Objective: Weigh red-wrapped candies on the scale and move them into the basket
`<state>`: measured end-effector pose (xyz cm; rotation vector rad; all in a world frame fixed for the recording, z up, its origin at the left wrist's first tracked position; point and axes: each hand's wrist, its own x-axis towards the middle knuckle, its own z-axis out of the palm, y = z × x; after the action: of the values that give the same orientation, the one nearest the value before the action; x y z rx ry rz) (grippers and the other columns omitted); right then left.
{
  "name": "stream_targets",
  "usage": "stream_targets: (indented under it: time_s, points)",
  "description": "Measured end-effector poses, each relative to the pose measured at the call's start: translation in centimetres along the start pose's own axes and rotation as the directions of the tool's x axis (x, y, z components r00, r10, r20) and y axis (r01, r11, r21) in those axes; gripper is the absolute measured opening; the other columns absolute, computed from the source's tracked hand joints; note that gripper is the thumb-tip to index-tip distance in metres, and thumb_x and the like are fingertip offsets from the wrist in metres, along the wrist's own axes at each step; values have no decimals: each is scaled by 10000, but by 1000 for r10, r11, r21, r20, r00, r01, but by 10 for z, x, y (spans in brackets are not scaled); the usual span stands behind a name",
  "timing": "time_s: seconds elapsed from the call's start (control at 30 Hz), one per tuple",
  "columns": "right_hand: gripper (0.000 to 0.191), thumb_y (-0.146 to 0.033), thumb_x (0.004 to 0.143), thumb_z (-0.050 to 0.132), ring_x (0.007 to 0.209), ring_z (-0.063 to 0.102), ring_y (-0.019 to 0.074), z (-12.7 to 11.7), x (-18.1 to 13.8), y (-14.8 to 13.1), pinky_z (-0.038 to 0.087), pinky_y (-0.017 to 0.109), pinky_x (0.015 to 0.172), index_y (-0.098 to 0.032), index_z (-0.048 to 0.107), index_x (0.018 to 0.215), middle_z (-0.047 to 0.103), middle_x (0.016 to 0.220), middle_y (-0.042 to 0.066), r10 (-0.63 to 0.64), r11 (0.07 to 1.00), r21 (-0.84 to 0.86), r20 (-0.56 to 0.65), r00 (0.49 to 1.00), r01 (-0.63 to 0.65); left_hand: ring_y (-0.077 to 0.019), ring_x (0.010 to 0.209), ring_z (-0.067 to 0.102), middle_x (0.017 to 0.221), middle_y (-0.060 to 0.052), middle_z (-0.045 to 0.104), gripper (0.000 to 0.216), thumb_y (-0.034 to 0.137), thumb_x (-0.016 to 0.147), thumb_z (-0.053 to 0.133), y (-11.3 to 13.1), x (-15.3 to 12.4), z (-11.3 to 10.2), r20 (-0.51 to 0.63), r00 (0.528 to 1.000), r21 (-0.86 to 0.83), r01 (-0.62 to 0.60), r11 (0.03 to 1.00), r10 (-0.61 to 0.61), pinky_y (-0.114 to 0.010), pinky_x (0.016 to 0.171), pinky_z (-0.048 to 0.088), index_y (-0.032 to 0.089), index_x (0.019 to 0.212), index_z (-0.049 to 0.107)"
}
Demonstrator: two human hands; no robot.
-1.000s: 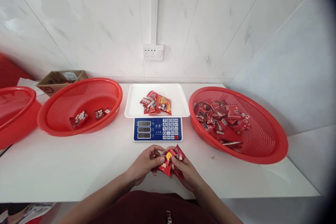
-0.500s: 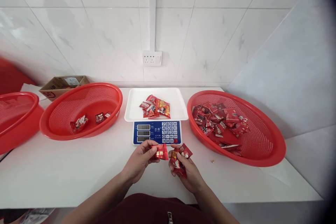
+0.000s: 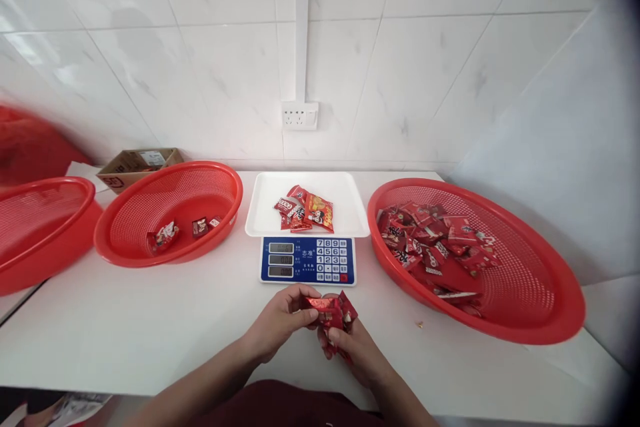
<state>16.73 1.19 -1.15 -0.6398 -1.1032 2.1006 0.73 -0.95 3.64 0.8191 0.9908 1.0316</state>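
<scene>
In front of the scale, my left hand (image 3: 286, 320) pinches the edge of a small red snack packet (image 3: 321, 304). That packet lies against several other red packets (image 3: 345, 320) gripped in my right hand (image 3: 356, 345); the fingers partly hide them. Just beyond my hands stands a digital weighing scale (image 3: 307, 260) with a blue keypad panel. On its white tray (image 3: 260, 203) rests a small pile of red snack packets (image 3: 295, 208), one with an orange front (image 3: 319, 211).
To the right, a red perforated basket (image 3: 530, 300) holds many red packets (image 3: 425, 240). A second red basket (image 3: 170, 257) on the left has a few packets inside. Farther left are another red basket (image 3: 45, 233) and a cardboard box (image 3: 140, 163). A wall socket (image 3: 300, 115) is behind.
My left hand has moved right, bringing its packet up against the packets in my right hand. The whole view has shifted slightly. The packets on the tray have stayed put.
</scene>
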Motion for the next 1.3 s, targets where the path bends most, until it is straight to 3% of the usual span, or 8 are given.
stream_targets:
  time_s: [0.1, 0.27, 0.57, 0.63, 0.73, 0.87, 1.03, 1.3]
  points:
    - [522, -508, 612, 740, 509, 449, 106, -1, 1, -1, 352, 223, 467, -213, 476, 952, 561, 642, -19, -28, 1000, -13, 3, 1000, 28, -119, 684, 566, 801, -18, 612, 292, 276, 680, 736, -1, 2, -1, 3, 999, 7, -35, 999, 35, -275, 677, 441, 141, 891, 585]
    - [330, -465, 742, 648, 498, 465, 110, 4, 1, -4, 350, 223, 465, -210, 490, 877, 545, 586, -26, 35, 999, -1, -115, 993, -35, -139, 621, 611, 704, -16, 634, 309, 300, 687, 733, 2, 1, -1, 110, 994, 14, -19, 1000, 17, -285, 639, 455, 135, 875, 552]
    - [357, -516, 755, 610, 520, 520, 131, 1, 1, 0, 357, 222, 452, -211, 479, 885, 586, 609, -1, 8, 998, 58, -49, 999, -5, -120, 592, 580, 691, -5, 590, 369, 482, 774, 603, -2, 0, 1, 110, 993, 165, -49, 985, 31, -241, 552, 435, 159, 897, 473]
    - [357, -510, 748, 621, 498, 503, 114, 0, 2, 0, 357, 214, 443, -205, 474, 861, 578, 606, -11, 3, 1000, 30, -43, 999, -2, -137, 689, 584, 793, -33, 598, 355, 470, 787, 589, -1, -1, -1, 79, 993, 325, -109, 940, 88, -263, 624, 455, 157, 938, 519]
    - [374, -502, 741, 634, 478, 503, 99, -1, 1, -1, 357, 200, 428, -182, 474, 847, 594, 610, -5, 47, 998, -40, 23, 999, -46, -183, 915, 550, 1035, -79, 560, 367, 416, 807, 574, 4, -3, -2, 93, 977, 594, -211, 776, 194, -307, 783, 463, 196, 1101, 569]
    - [399, -482, 716, 662, 492, 548, 108, -4, 0, 3, 389, 194, 414, -145, 505, 861, 624, 640, 23, 145, 983, -131, 142, 979, -126, -210, 1076, 490, 1163, -73, 522, 385, 328, 771, 622, 13, -1, 6, 213, 957, 718, -289, 633, 195, -339, 949, 394, 248, 1146, 591]
    - [421, -472, 658, 712, 442, 539, 91, -9, 1, 9, 390, 177, 396, -132, 531, 829, 606, 580, -3, 178, 976, -159, 200, 963, -147, -163, 908, 558, 892, -22, 626, 96, 190, 773, 588, 16, 6, 16, 259, 958, 678, -272, 683, 124, -267, 840, 434, 207, 811, 675]
    - [418, -426, 648, 734, 494, 574, 110, -8, 2, 5, 426, 188, 410, -102, 596, 872, 626, 641, 20, 190, 981, -86, 233, 954, -174, -156, 807, 584, 830, -28, 629, 73, 197, 771, 589, 12, 0, 13, 113, 979, 561, -202, 803, 167, -273, 775, 444, 177, 791, 656]
